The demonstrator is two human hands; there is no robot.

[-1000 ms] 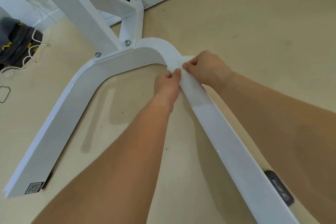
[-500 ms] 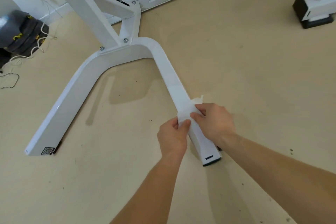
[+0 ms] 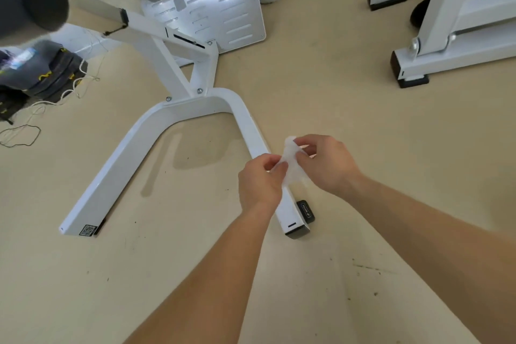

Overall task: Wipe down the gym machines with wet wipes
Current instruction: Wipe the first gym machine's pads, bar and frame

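Both hands are on the wet wipe (image 3: pixel 291 169). The left hand (image 3: pixel 259 184) pinches its lower left edge and the right hand (image 3: pixel 331 166) pinches the top, fingers (image 3: pixel 308 145) curled onto it. The wipe's all bunched up, held in the air just over the right leg of the white machine base (image 3: pixel 122 167), near its black end cap (image 3: pixel 297 232). Beige floor (image 3: pixel 363 120) all round, second white machine (image 3: pixel 452 56) far right, grey bag (image 3: pixel 53 70) off left.
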